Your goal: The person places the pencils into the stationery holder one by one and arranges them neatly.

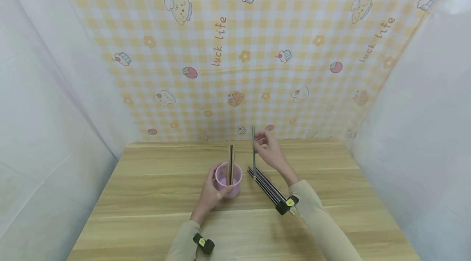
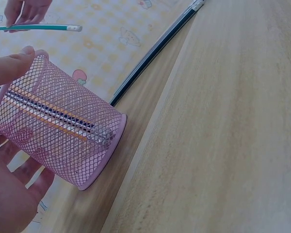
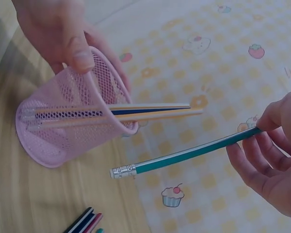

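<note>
My left hand (image 1: 211, 194) grips a pink mesh pen cup (image 2: 63, 121) around its side, thumb near the rim. Inside the cup stand a few pencils (image 3: 160, 110), orange and dark ones, leaning against the rim. My right hand (image 1: 270, 150) pinches a green pencil (image 3: 194, 153) near its upper end, and its white eraser end points down. In the head view this pencil hangs upright to the right of the cup, apart from it. Below it, several dark pencils (image 1: 265, 185) lie side by side on the table.
The wooden table (image 1: 147, 195) bears the cup and the loose pencils. A yellow checked cloth (image 1: 257, 81) with printed figures hangs behind its far edge. White sheets (image 1: 44, 110) close off both sides. Each forearm wears a black wrist camera (image 1: 204, 244).
</note>
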Available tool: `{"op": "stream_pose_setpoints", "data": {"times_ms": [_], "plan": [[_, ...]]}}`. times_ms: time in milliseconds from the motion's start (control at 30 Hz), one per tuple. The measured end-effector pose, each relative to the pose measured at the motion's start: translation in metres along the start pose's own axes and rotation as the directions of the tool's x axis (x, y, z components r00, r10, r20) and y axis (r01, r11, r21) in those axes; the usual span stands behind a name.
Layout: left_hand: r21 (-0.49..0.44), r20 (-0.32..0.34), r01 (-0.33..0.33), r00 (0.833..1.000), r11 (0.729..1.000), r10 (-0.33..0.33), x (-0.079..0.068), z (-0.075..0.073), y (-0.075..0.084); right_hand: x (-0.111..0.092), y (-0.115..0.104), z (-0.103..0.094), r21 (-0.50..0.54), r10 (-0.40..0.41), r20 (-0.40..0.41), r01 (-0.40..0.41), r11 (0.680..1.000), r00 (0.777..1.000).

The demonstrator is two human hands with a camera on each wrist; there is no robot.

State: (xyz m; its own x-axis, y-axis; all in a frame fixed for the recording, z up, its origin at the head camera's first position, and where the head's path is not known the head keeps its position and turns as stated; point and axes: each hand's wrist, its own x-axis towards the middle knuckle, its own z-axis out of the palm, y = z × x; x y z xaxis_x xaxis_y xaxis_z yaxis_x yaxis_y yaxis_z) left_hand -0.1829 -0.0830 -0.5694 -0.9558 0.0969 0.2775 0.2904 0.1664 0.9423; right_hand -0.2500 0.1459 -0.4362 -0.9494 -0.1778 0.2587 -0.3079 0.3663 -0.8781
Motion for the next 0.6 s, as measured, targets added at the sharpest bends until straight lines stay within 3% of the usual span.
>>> {"op": "stream_pose_setpoints", "data": {"times_ms": [167,333,433,600], "plan": [[-0.011,0.005,0.019,1.000,1.000,-0.019,0.000,0.000,0.002,0.003,-0.014,0.003,-0.014,-0.001,0.021,0.001,1.000,1.000],[-0.030,0.006,0.025,1.000,0.999,-0.025,-0.001,0.000,0.003,-0.001,-0.042,0.003,0.012,0.004,0.035,-0.004,1.000,0.999],[-0.035,0.006,0.025,1.000,0.999,-0.025,-0.001,0.000,0.003,-0.005,-0.057,0.005,0.065,-0.021,0.040,0.018,0.998,0.999],[-0.018,0.010,0.010,1.000,1.000,-0.010,-0.001,0.000,0.003,-0.007,-0.062,0.014,0.098,-0.078,0.029,0.075,0.992,0.996]]}}
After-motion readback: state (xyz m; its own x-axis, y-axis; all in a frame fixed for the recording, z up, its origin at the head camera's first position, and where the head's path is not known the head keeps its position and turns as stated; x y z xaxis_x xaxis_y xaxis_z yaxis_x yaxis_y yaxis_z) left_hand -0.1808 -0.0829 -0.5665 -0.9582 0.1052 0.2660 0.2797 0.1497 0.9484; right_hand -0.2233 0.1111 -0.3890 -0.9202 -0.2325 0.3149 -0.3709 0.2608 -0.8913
